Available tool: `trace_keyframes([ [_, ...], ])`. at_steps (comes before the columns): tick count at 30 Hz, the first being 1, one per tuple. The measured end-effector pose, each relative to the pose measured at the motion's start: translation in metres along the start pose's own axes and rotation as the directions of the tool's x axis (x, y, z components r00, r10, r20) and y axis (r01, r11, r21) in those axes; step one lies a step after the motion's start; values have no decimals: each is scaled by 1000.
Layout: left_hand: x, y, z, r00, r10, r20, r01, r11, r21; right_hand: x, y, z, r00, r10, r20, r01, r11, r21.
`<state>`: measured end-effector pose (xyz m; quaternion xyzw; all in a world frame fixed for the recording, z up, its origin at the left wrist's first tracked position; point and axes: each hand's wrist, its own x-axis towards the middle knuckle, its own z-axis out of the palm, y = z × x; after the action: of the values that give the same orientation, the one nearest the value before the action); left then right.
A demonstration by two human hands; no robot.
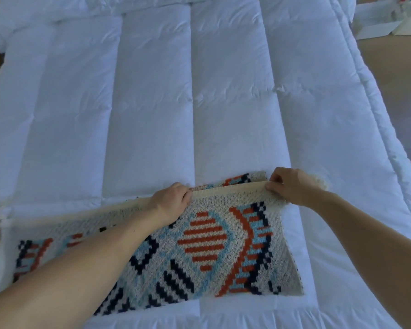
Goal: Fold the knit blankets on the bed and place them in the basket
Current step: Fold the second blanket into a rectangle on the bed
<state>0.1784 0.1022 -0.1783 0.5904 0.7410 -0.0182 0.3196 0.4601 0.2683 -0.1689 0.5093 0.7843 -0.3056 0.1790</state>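
On a white duvet [152, 91], both hands, left [169, 201] and right [288, 187], pinch the blanket [204, 241] edge at lower centre; uneven pulling could skew the fold.

From nine through twelve to two o'clock you've got open white duvet [152, 96], nothing lying on it. The knit blanket [199, 245] covers the near bed at six, and boxes [377, 24] clutter the floor at one o'clock.

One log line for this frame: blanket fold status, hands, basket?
step: folding | blanket: on bed, top edge lifted | left hand: gripping edge | right hand: pinching edge | basket: not in view
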Motion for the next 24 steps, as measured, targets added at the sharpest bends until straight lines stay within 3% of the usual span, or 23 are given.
trace_keyframes([
  [4, -3, -1, 0, 1000, -3, 8, 3, 1000, -9, 12, 0, -2, 988, -11, 153, 14, 1000, -19],
  [10, -5, -12, -2, 994, -21, 109, 30, 996, -82, 9, -12, -5, 961, -77, 267, 173, 918, -358],
  [15, -10, -17, -9, 991, -35, 129, 39, 999, -28, 0, -16, -25, 974, -155, 163, 219, 814, -538],
  [20, -16, -29, -12, 997, -69, 24, 67, 996, 61, 3, -37, -40, 984, -168, 51, 176, 943, -284],
  [24, -10, -38, -9, 997, -70, -15, 72, 988, 138, 21, -47, -30, 967, -246, -70, 185, 859, -477],
])
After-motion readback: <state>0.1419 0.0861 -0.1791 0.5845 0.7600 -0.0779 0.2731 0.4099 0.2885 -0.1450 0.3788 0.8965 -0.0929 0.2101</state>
